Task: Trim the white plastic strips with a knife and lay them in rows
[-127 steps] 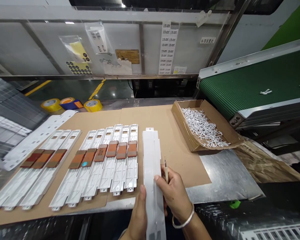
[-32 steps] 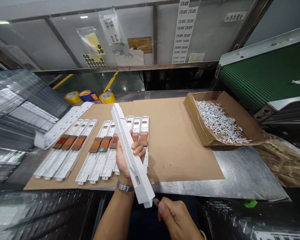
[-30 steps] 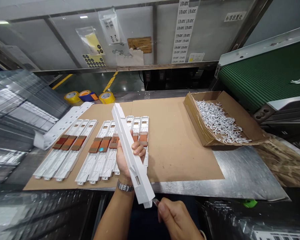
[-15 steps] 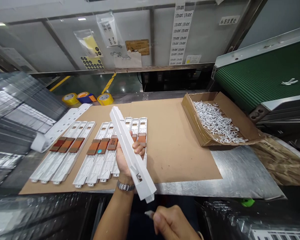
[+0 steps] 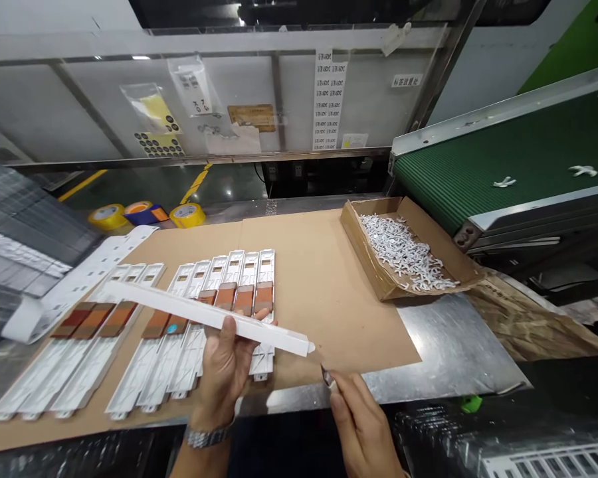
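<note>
The left hand (image 5: 224,372) is partly closed around a long, narrow, white plastic bar (image 5: 199,311), with the thumb on the near side and the fingers reaching underneath to the far side. The bar is held above the table (image 5: 458,342), over a brown cardboard sheet (image 5: 329,279). Its long axis runs mostly sideways across the view, slanting from the far left to the near right. The far-left end lies over the group of three white plastic strips (image 5: 80,372); the near-right end points toward the right hand (image 5: 361,415), which is apart from it.

The right hand is closed in a pinch on a small pointed blade tool (image 5: 327,378), its tip directed away from the person and slightly left, near the bar's end but not touching it.

Beneath the bar, a group of six white plastic strips (image 5: 129,378) lies side by side, their long axes running roughly away from the person. Reddish-brown blocks (image 5: 157,323) rest across both groups. An open cardboard box (image 5: 366,259) of small white branched pieces (image 5: 403,252) sits to the right, beside a green conveyor belt (image 5: 478,166).
</note>
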Motion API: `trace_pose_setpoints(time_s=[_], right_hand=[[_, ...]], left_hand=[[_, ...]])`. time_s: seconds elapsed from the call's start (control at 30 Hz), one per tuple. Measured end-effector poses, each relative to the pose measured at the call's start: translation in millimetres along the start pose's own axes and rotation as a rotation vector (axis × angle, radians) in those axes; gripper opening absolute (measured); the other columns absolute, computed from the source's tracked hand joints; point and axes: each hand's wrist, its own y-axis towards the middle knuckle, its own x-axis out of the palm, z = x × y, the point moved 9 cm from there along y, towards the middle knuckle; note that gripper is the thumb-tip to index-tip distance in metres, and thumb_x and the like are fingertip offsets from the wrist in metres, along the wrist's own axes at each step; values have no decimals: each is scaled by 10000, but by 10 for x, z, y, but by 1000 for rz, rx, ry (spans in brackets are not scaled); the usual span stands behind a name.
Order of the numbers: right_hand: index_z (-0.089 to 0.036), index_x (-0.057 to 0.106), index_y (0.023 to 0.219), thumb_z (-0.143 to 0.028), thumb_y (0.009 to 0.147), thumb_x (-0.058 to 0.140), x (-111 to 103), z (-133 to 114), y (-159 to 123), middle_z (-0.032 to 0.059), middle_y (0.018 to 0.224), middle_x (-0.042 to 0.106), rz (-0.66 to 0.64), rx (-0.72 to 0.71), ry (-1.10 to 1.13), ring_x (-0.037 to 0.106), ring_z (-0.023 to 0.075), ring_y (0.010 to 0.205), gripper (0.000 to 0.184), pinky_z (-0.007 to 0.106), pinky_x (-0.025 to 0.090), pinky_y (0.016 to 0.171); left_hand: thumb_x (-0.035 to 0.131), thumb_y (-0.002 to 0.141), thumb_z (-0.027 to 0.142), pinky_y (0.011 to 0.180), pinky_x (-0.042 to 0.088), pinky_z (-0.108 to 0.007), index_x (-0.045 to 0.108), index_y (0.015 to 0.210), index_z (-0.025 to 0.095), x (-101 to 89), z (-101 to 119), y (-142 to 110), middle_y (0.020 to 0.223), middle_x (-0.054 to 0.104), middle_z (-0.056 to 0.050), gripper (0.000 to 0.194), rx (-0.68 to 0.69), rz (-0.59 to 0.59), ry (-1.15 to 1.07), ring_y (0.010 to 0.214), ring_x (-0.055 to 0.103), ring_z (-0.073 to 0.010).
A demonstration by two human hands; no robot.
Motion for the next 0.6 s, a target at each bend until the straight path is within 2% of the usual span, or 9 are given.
trace_pose_setpoints(time_s=[0.1,0.27,0.4,0.6], right_hand=[[-197,519,1166,-207,926,396,-11,-67,9,73,927,603,106,-99,-154,601,172,820,269,259,489,699],[-151,513,1145,-163,913,426,21,-149,14,88,909,632,162,-206,-328,622,188,797,249,267,498,661],[-123,535,1104,-171,920,411,-27,-237,30,91,841,638,226,-259,-383,630,185,730,227,262,503,617],[-110,549,1080,-168,923,391,-22,-259,51,89,799,632,220,-258,-377,628,179,685,230,254,502,586]], left_hand=[[793,586,339,675,566,-438,460,879,232,-28,16,-42,708,605,68,456,51,57,37,767,662,-259],[772,621,344,642,573,-389,436,853,210,-25,63,-104,674,606,60,429,105,105,100,706,655,-208],[774,614,363,609,575,-361,440,846,196,-10,85,-121,664,607,40,440,110,123,141,688,645,-196],[778,597,393,600,575,-340,442,826,191,-3,88,-138,665,602,34,453,101,136,178,691,638,-188]])
